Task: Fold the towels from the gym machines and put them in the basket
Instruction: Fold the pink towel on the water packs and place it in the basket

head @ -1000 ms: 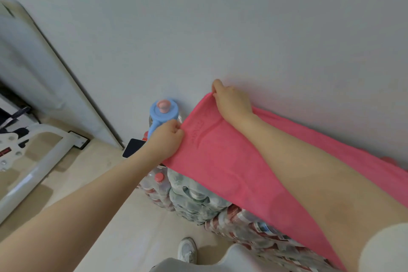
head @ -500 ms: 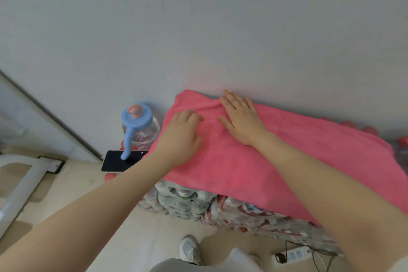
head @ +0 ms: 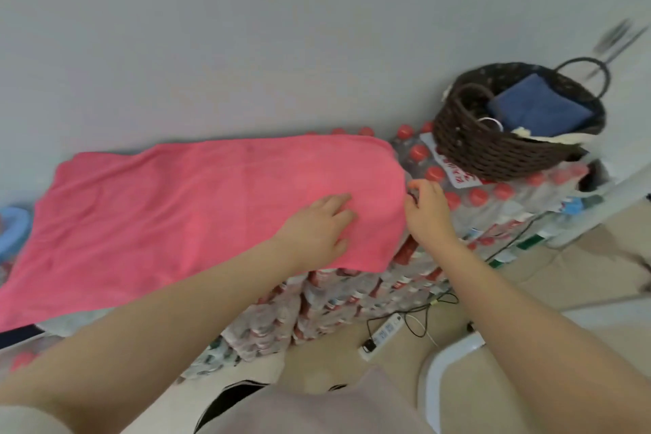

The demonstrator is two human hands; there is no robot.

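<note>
While our left hand [head: 318, 227] lies flat on the pink towel [head: 197, 208] and our right hand [head: 424, 211] pinches its edge, a hasty fold could drag it off the bottle packs [head: 352, 296].

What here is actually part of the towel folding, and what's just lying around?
Part of the job: pink towel, spread over the water-bottle packs; wicker basket; folded blue towel inside it; left hand; right hand.

Just lying about: power strip and blue object at left.

pink towel [head: 183, 208] cut by left edge, right hand [head: 428, 213] fingers' grip unclear, blue towel [head: 539, 109] half-hidden in basket [head: 493, 151]
</note>
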